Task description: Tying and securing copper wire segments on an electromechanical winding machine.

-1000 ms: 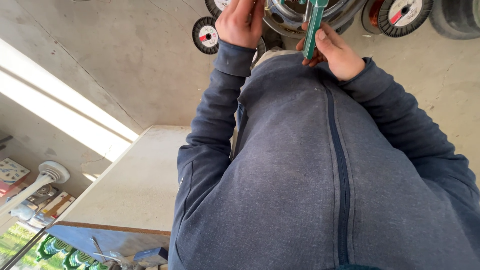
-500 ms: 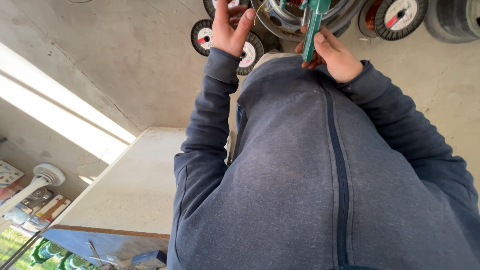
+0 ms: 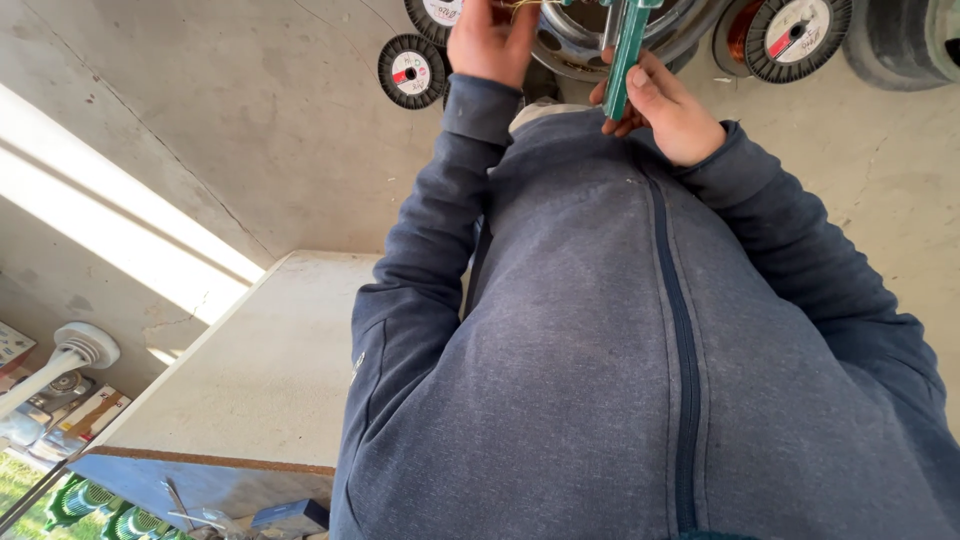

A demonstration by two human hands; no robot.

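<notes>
Teal tool handle (image 3: 628, 50); black spools (image 3: 411, 72), white-red labels; blue-grey jacket (image 3: 640, 350).

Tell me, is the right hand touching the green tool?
Touching. The head view shows the right hand with its fingers wrapped around the green tool.

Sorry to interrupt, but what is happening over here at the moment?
A person in a blue zip-up top looks down at their own hands. The right hand grips a green-handled tool, pointed at a round metal part lying on the concrete floor. The left hand is at that same part, where thin wire shows. Wire spools lie close by on the floor.
</notes>
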